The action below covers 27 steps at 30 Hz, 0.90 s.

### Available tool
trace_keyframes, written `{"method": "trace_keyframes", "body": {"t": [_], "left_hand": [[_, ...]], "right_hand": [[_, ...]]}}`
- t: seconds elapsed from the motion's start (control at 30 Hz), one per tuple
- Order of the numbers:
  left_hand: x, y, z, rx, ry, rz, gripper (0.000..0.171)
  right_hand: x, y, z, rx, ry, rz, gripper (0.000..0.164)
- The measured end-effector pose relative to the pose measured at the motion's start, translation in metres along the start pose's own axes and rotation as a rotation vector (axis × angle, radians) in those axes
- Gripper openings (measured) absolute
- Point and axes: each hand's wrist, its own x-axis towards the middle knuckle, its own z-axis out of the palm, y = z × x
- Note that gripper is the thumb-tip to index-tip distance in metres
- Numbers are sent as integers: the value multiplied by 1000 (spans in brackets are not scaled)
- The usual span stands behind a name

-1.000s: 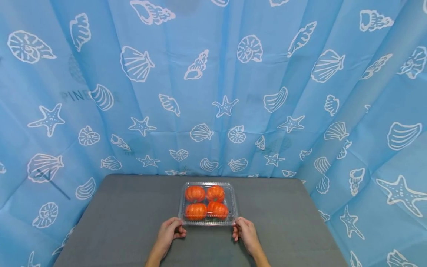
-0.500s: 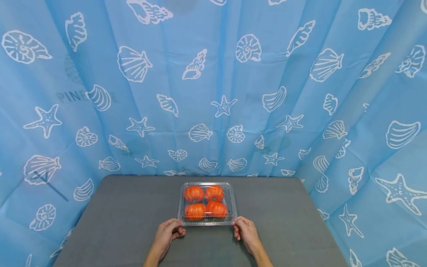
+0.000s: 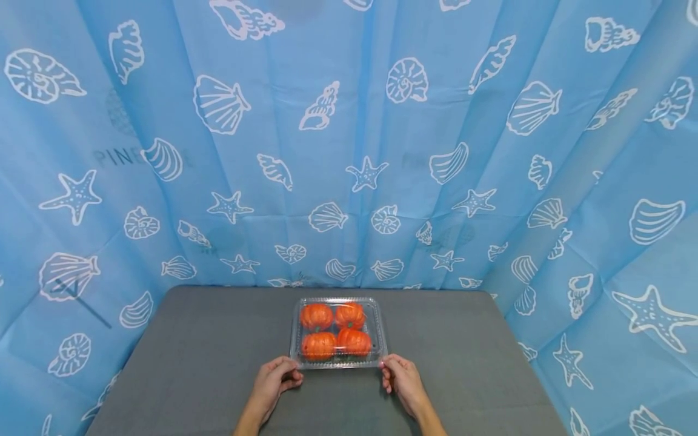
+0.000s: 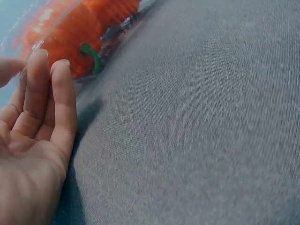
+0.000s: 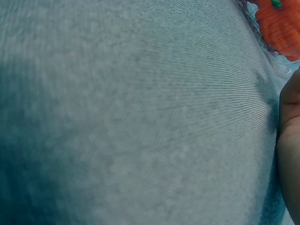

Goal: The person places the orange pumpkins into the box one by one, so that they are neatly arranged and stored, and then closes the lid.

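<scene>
A clear plastic clamshell box (image 3: pixel 339 365) rests on the table in the head view, its lid down over several small orange pumpkins (image 3: pixel 316 316). At its near left corner my left hand (image 3: pixel 271 381) pinches the rim between thumb and fingertips. My right hand (image 3: pixel 406 383) pinches the near right corner in the same way. The left wrist view has the other fingers (image 4: pixel 63 101) loosely bent below the rim, beside a pumpkin (image 4: pixel 61 40) with a green stem. Only part of the hand (image 5: pixel 291 126) shows in the right wrist view, its fingertips out of frame.
A grey cloth-covered table (image 3: pixel 218 339) lies under the box and both hands. Behind it and along both sides hangs a blue curtain (image 3: pixel 338 151) with white shell and starfish prints, close to the table's back edge.
</scene>
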Motion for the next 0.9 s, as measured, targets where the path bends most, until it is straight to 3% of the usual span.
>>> {"method": "trace_keyframes", "body": {"t": [0.27,0.43,0.63,0.8,0.9], "left_hand": [[4,2,4,64,45,-17,13],[7,6,6,116,27,-33,18],[12,17,5,331,17,-3,22],[11,29,7,512,39,31,22],[10,38,7,654,65,81,23]], "right_hand": [[1,-2,0,6,10,4,17],[3,-8,-1,-8,11,34,19],[6,-22,-1,-95,-26,62,23],[7,-34,-5,-250,-84,24,32],[6,-41,-9,-347,-64,14,35]]}}
